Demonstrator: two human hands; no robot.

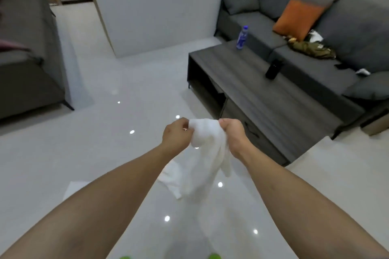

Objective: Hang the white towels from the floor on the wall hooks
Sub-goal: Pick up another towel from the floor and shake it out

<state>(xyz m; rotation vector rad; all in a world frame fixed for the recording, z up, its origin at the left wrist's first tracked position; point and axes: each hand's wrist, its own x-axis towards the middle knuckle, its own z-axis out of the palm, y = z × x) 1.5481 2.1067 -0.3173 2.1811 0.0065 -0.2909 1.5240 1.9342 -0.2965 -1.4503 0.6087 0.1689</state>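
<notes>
towel [207, 149] hangs limp above the floor [63, 153], bunched top edge pinched between left hand [177, 133] and right hand [232, 134], each grip clamped on cloth. soft, light, floppy; probably best held by a corner for hooking.

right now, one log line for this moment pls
left hand: grips towel | right hand: grips towel | towel: lifted | another towel: on floor | hooks: unseen

Soft cloth towel [207, 153], glossy floor [105, 153]
</notes>
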